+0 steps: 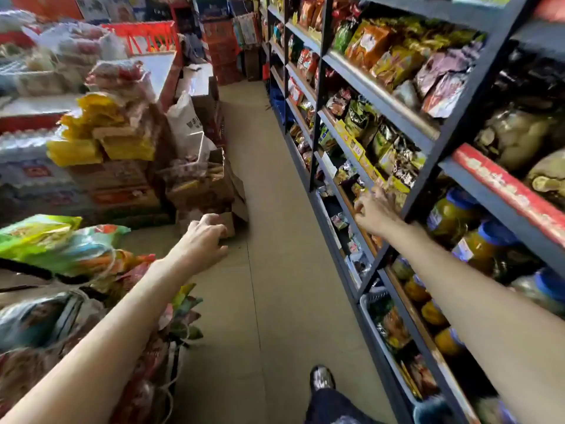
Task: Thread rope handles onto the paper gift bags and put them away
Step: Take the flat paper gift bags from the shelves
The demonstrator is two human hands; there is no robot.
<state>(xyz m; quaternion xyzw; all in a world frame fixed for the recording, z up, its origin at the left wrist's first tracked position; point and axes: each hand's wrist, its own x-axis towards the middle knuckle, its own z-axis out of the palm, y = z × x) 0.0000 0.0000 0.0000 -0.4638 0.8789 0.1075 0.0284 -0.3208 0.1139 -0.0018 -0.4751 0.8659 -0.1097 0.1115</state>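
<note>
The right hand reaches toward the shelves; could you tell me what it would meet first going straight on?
Probably the snack packets on the shelf just past the right hand, though depth is unclear.

Aisle floor (275,179) open down middle; stacked cartons (195,185) crowd left edge, shelving (382,99) walls right edge.

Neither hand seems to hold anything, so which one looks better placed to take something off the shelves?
Right, probably. The right hand is already at the edge of the shelves, fingers loosely curled near the packets. The left hand hangs over the aisle floor, nearer the cardboard boxes.
</note>
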